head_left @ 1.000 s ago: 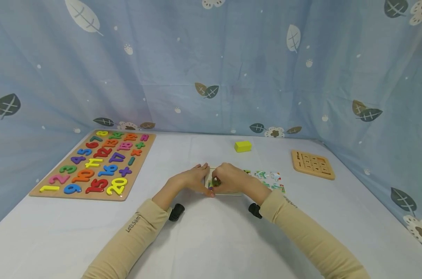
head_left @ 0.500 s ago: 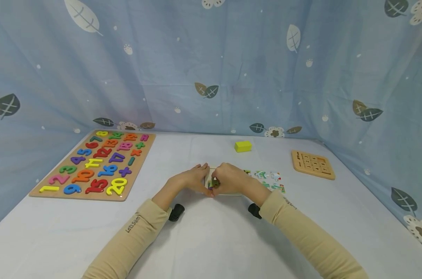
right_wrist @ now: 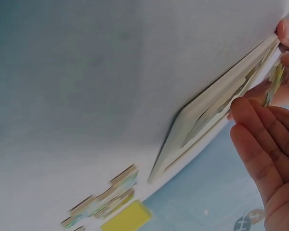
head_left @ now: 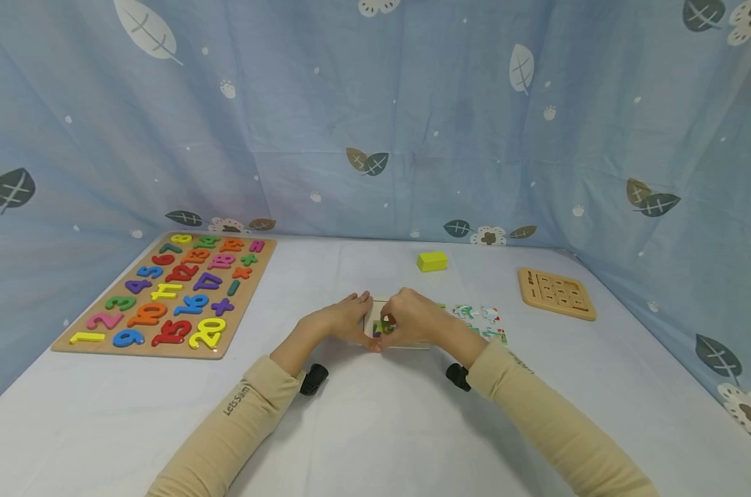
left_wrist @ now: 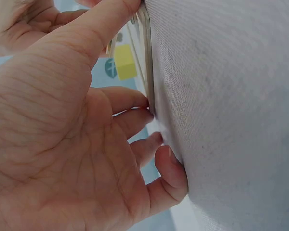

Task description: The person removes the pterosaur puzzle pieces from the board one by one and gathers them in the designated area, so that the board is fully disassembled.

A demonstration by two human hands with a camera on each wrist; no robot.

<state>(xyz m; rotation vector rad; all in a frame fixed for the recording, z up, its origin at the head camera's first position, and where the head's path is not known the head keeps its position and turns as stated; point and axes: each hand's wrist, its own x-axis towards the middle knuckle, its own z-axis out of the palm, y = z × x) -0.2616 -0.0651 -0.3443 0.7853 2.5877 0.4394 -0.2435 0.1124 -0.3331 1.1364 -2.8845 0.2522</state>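
My left hand (head_left: 344, 319) grips the left end of a shallow wooden puzzle tray (right_wrist: 185, 122), thumb at the near corner and fingertips along the far part of its edge. In my right hand (head_left: 417, 319), thumb and fingers pinch a small green and brown jigsaw piece (head_left: 388, 324) tilted on edge just above the tray's left part. The right wrist view shows this piece edge-on. Coloured pieces (head_left: 377, 329) lie inside the tray near the left thumb. The right hand hides much of the tray in the head view.
Loose jigsaw pieces (head_left: 490, 314) lie right of the tray. Behind stands a yellow block (head_left: 433, 261). A wooden number-slide board (head_left: 557, 293) is at the right, and a large number board (head_left: 164, 297) at the left. A blue leaf-print curtain (head_left: 375, 117) closes off the back.
The right hand has shifted slightly with the jigsaw piece and lifted a little, uncovering more colour at the tray's left. My left hand stays in place on the tray.
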